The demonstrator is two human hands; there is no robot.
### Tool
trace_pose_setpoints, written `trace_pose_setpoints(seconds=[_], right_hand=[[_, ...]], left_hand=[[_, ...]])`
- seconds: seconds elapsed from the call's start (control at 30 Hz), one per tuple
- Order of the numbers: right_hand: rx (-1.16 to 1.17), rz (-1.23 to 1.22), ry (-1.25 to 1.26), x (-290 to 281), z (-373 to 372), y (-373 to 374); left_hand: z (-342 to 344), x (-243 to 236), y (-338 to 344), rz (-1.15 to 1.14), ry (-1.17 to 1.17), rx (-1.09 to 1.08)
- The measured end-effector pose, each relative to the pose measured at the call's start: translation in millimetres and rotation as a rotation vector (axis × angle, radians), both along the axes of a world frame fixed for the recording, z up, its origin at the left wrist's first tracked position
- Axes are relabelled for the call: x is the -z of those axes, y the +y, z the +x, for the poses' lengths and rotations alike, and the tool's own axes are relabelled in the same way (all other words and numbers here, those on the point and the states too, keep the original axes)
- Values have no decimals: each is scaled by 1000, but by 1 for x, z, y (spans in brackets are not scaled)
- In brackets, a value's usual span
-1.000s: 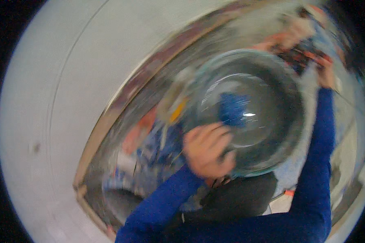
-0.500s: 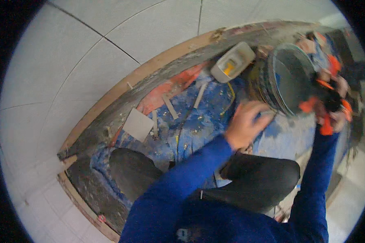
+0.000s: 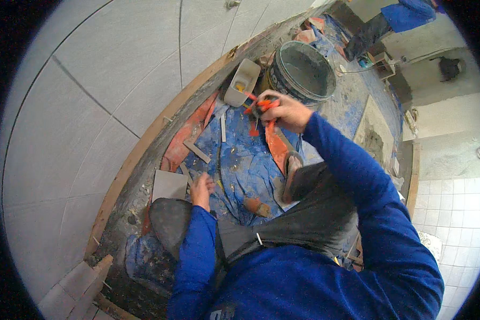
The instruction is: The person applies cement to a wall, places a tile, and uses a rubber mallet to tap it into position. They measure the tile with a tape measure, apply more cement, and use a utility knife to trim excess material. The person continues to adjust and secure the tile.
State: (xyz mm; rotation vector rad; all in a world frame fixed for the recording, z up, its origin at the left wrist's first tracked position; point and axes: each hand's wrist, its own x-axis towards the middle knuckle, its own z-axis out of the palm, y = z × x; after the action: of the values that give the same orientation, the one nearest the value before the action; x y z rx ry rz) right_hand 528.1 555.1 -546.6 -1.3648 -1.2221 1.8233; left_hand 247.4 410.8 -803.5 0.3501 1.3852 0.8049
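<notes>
My right hand (image 3: 289,113) grips a cluster of small orange and black pieces (image 3: 262,106), whose exact kind I cannot make out. It hangs over the blue sheet, between a cream plastic container (image 3: 250,69) with something yellow inside and a round dark bucket (image 3: 280,80) of grey stuff. My left hand (image 3: 201,191) is low over the sheet, fingers loosely bent and apart, with nothing visible in them. Beside it lies a square pale tile (image 3: 169,185), partly behind my knee. An L-shaped tile offcut (image 3: 197,152) and a narrow strip (image 3: 223,129) lie farther off.
A wooden batten (image 3: 135,160) runs along the foot of the tiled wall (image 3: 117,80) on the left. The blue sheet (image 3: 240,176) is smeared and littered with crumbs. At the far right a person (image 3: 376,34) in a blue top stands near a small box (image 3: 384,65).
My right hand has come left from beyond the bucket with the orange and black pieces. My left hand has drawn back from the bucket toward the square tile. The view has swung right.
</notes>
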Motion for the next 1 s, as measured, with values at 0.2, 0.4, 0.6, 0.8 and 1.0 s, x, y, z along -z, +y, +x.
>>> trace_pose_setpoints(seconds=[0.2, 0.4, 0.6, 0.8, 1.0], right_hand=[[12, -75, -246, 164, -10, 1], [326, -350, -383, 324, 11, -1], [-121, -116, -1143, 348, 25, 23], [-217, -1, -1017, 244, -6, 45], [-428, 676, -298, 74, -91, -19]], left_hand=[[-34, -35, -11, 74, -187, -306], [-52, -57, -52, 47, -108, -445], [-48, -54, -67, 38, 26, -556], [-28, -58, -52, 166, 403, -299], [4, -172, -16, 552, 290, -121]])
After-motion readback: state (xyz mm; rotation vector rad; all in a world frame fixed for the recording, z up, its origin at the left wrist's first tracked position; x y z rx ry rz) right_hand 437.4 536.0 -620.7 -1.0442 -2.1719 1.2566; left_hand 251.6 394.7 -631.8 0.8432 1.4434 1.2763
